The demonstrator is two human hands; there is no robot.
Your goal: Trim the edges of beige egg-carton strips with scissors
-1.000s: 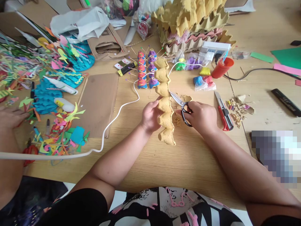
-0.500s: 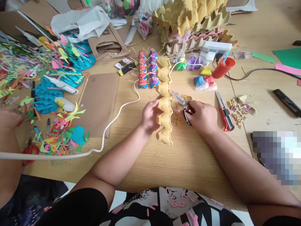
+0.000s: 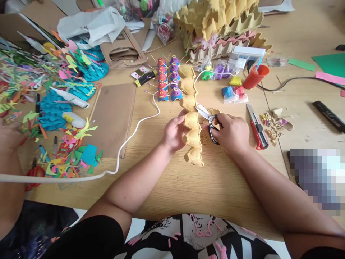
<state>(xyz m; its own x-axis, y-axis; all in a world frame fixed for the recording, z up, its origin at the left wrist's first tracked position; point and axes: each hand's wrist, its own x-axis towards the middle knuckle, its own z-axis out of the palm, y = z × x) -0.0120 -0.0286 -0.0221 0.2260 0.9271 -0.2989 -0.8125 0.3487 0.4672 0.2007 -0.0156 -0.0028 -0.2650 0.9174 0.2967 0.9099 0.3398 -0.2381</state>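
Note:
My left hand (image 3: 175, 132) grips a long yellow egg carton strip (image 3: 192, 120) from its left side, fingers behind it and thumb along its edge. The strip bends at about its middle. Around the black handles of a pair of scissors (image 3: 208, 117) my right hand (image 3: 232, 133) is closed. Their blades are parted, with the tips at the strip's right edge near the bend. Small carton scraps lie under the scissors. Beyond the strip stand a red caterpillar (image 3: 163, 77) and a purple caterpillar (image 3: 175, 77), stuck with ball-tipped sticks.
A utility knife (image 3: 257, 127) lies right of my right hand. A white cable (image 3: 140, 126) crosses the table at left. Stacked egg trays (image 3: 218, 25) and a red cup (image 3: 254, 77) stand behind. Paper scraps and another person's arm (image 3: 10, 158) are at left.
The strip's lower half has swung slightly right, so it now bends in the middle. The scissor blades have moved onto its right edge.

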